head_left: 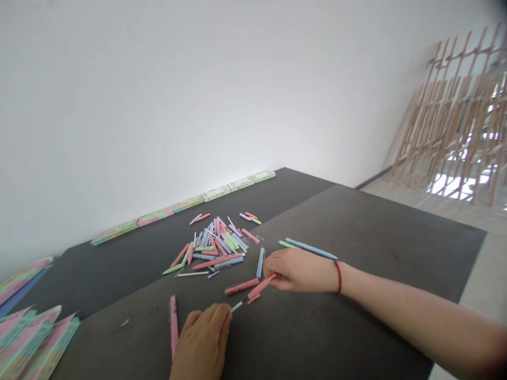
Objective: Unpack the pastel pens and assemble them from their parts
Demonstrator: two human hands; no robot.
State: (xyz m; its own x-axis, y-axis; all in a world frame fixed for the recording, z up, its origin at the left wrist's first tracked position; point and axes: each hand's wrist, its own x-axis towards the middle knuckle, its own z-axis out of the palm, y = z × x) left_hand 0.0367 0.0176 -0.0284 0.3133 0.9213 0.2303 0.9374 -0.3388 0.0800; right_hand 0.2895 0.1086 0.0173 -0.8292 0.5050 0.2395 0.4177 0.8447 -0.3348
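My right hand (pixel 295 269), with a red string round its wrist, pinches a pink pen barrel (pixel 259 287) that slants down toward my left hand. My left hand (pixel 204 338) is closed round a thin white refill (pixel 238 305), whose end points at the barrel's lower opening. Whether the refill has entered the barrel is hard to tell. A red pen part (pixel 241 286) lies just behind the barrel, and a blue pen part (pixel 260 263) rests beside my right fingers. To the left of my left hand is a pink pen (pixel 173 322), partly covered by that hand.
A heap of coloured pen parts and white refills (pixel 217 243) lies mid-table. Beyond my right hand is a long blue barrel (pixel 311 247). Flat boxes (pixel 190 203) line the wall, and pastel packages (pixel 43 343) sit at the near left. Wooden racks (pixel 455 116) stand at right.
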